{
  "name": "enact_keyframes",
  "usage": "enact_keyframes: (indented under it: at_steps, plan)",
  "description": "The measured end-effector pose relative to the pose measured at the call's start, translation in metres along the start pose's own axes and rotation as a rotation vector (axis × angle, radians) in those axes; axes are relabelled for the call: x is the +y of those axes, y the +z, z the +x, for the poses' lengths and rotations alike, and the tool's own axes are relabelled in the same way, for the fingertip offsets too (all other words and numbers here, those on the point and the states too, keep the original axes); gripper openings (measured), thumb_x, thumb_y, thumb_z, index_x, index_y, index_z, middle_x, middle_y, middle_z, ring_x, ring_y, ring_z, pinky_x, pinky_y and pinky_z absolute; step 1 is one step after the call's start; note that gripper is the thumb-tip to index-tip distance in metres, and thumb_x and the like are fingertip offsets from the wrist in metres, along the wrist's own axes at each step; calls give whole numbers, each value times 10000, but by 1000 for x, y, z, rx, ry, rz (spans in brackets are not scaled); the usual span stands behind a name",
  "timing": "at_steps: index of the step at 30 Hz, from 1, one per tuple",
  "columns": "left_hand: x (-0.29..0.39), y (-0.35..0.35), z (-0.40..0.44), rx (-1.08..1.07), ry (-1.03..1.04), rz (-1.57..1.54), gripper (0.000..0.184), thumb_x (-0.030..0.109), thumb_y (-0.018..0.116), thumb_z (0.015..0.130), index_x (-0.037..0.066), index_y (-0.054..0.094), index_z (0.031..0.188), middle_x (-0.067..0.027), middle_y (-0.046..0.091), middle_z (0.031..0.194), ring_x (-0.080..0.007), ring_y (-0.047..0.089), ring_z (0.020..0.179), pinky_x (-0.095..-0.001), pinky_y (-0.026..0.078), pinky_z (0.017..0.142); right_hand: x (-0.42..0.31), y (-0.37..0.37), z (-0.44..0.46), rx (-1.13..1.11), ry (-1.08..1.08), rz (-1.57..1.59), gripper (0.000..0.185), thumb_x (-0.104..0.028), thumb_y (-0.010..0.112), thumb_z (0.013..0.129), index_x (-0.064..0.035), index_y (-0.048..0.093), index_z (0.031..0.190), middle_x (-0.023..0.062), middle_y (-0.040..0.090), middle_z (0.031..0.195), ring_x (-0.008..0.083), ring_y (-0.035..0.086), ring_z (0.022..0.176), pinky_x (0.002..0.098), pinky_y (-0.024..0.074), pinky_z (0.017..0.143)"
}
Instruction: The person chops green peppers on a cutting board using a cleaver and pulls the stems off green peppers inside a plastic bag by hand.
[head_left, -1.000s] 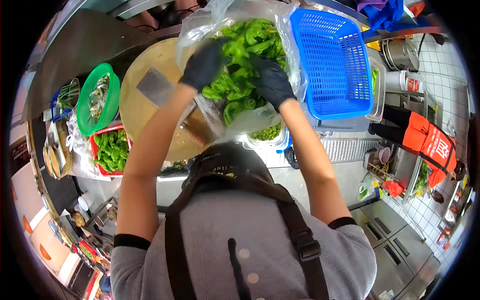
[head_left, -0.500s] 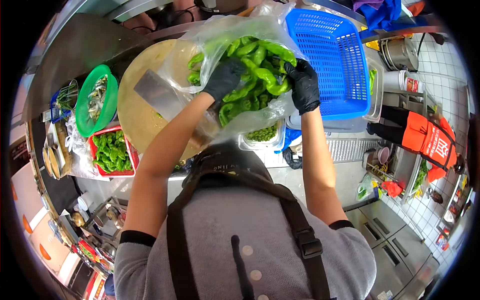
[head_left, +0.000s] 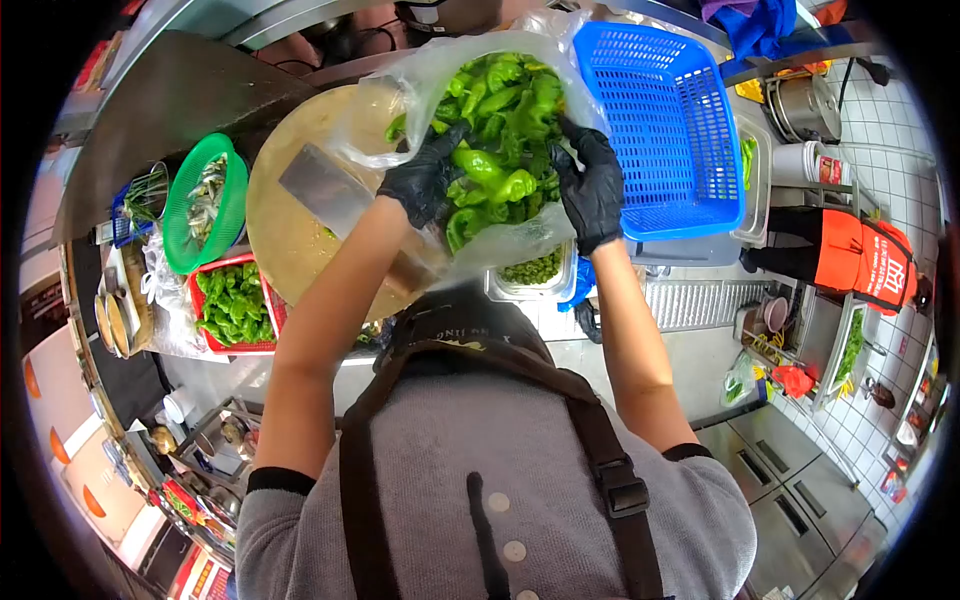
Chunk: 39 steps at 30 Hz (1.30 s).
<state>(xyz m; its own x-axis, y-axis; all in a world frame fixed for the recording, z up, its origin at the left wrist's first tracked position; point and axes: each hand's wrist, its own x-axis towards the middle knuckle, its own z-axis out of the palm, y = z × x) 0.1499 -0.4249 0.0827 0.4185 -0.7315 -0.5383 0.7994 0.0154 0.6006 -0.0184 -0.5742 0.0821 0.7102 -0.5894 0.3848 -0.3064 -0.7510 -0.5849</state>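
A clear plastic bag (head_left: pixel 512 238) lies wide open on the work surface, full of long green peppers (head_left: pixel 492 182). My left hand (head_left: pixel 424 178), in a black glove, curls around peppers at the bag's left side, its fingertips partly hidden among them. Opposite it, my right hand (head_left: pixel 590 185), also gloved in black, closes on peppers at the right side, thumb toward the middle. Left of the bag, a cleaver (head_left: pixel 325 190) rests flat on a round cutting board (head_left: pixel 280 130), its handle end hidden by my left forearm.
A blue plastic basket (head_left: pixel 668 130) stands right of the bag. Nearer me is a clear tub of chopped green pieces (head_left: pixel 535 270). At left are a green basket (head_left: pixel 180 225) with small fish and a red basket of green peppers (head_left: pixel 235 308). A person in an orange vest (head_left: pixel 860 262) stands at right.
Both hands have drawn slightly toward me with peppers between them. The peppers have shifted and heaped toward the middle of the bag. The view has moved slightly.
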Motion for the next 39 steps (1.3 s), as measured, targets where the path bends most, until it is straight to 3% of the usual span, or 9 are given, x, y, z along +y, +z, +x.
enact_keyframes:
  at_steps: [3,6,13,15,18,20,30,35,39]
  plan:
    - [2,-6,-14,-27,23,-115,268,122,628,853,81,547,1105,-67,606,1002,-167,611,839,-319,541,653,-21,-6,-12,-311,402,827,306,-71,631,840,-14,589,1138,65,629,981,187,580,887,282,469,810]
    - [7,-14,-36,-13,-8,-168,329,148,623,859,30,518,1147,-105,596,1052,-199,597,922,-328,517,764,-46,-13,-21,-472,565,1017,281,-109,655,831,26,603,1071,56,631,897,142,584,732,258,481,678]
    - [14,-56,-166,64,1029,1755,534,151,709,717,60,494,1198,-143,539,1150,-324,516,1078,-419,304,1040,-150,21,-38,-646,829,1481,255,-187,648,845,25,596,976,85,627,806,164,595,629,276,482,588]
    - [-2,-124,-167,161,1119,1579,425,134,702,730,58,540,1116,-115,593,1046,-265,567,987,-414,379,967,-174,51,-44,-724,719,1547,252,-214,633,858,13,599,961,98,630,803,179,607,637,287,489,595]
    - [-10,-181,-186,275,687,659,282,93,592,864,41,532,1135,-46,626,973,-140,579,856,-301,467,778,-173,112,-74,-615,164,642,272,-196,629,833,-4,584,1021,139,637,805,240,630,696,315,507,645]
    - [0,-183,-218,328,525,451,301,93,592,862,50,529,1154,-41,624,981,-135,579,862,-293,466,762,-174,145,-105,-508,-211,231,303,-148,629,795,-26,573,1066,152,621,846,271,615,731,328,499,671]
    - [-24,-163,-217,49,197,512,378,106,583,860,86,483,1224,-51,619,968,-129,585,778,-246,483,651,-160,57,-95,-168,-64,167,253,-62,596,787,-59,613,1039,167,627,890,328,610,809,373,489,727]
    - [-12,-63,-168,-227,198,690,349,182,587,865,21,529,1170,-53,604,1003,-137,550,903,-271,432,826,-65,35,-30,-18,20,-218,239,-172,607,778,-42,636,977,186,635,833,346,619,762,418,488,679]
    - [-1,-30,-59,-229,328,622,370,194,614,860,41,539,1188,-80,607,1088,-179,562,965,-309,440,842,-55,61,39,16,357,-379,528,-147,582,773,-67,431,1273,227,579,972,404,580,904,449,477,741]
